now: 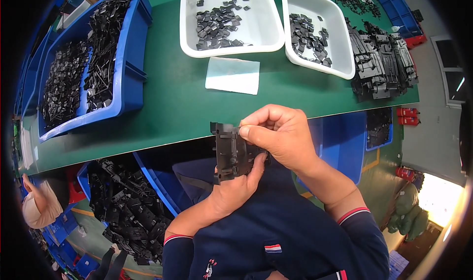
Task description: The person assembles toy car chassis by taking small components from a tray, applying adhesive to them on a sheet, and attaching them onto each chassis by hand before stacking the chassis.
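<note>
A black moulded plastic part (227, 152) is held up in front of my body, close to the table's front edge. My left hand (236, 187) grips it from below, the thumb along its right side. At its upper right edge my right hand (281, 134) is closed, thumb and forefinger pinched together against the part. Whether a small piece sits between those fingertips is hidden. Beyond my hands, two white trays (268, 50) hold small black plastic pieces (217, 26). A white sheet (232, 76) lies on the green table (170, 83) between the trays and my hands.
On the left stands a blue bin (132, 58) of thin black parts. Stacked black plastic parts (384, 63) occupy the table's right end. Below the edge, a bin of black parts (130, 211) is at left, an open blue bin (342, 142) at right. Another person's arm (37, 198) shows far left.
</note>
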### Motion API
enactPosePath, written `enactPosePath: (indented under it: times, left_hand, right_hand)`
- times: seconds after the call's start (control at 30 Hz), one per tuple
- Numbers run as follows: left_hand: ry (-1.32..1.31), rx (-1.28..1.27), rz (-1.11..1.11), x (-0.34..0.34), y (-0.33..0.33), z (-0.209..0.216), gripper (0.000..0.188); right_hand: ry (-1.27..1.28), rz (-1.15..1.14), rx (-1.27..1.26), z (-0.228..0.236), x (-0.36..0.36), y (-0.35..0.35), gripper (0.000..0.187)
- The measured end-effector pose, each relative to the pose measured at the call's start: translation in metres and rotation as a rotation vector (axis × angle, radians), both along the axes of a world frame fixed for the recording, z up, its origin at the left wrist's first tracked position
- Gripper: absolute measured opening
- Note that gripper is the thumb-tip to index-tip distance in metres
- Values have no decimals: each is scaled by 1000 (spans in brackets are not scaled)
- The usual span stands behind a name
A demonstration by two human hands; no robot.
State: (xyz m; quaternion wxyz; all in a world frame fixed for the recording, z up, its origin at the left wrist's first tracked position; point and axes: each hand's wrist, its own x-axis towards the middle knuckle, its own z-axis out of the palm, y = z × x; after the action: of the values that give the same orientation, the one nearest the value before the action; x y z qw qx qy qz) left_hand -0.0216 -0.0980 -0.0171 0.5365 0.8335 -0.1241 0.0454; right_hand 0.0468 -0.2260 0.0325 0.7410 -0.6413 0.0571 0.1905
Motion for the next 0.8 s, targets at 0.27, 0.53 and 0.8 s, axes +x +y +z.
enactPosePath:
  times: [0.27, 0.53, 0.8]
  left_hand:
    - [35, -252, 47, 2, 2, -8, 26]
    - [60, -310, 43, 6, 8, -4, 24]
    - [86, -308, 20, 9, 10, -8, 23]
  right_hand:
    - [75, 80, 13, 3, 6, -1, 14]
    - [95, 63, 65, 0, 6, -3, 19]
    - [95, 71, 56, -1, 13, -4, 14]
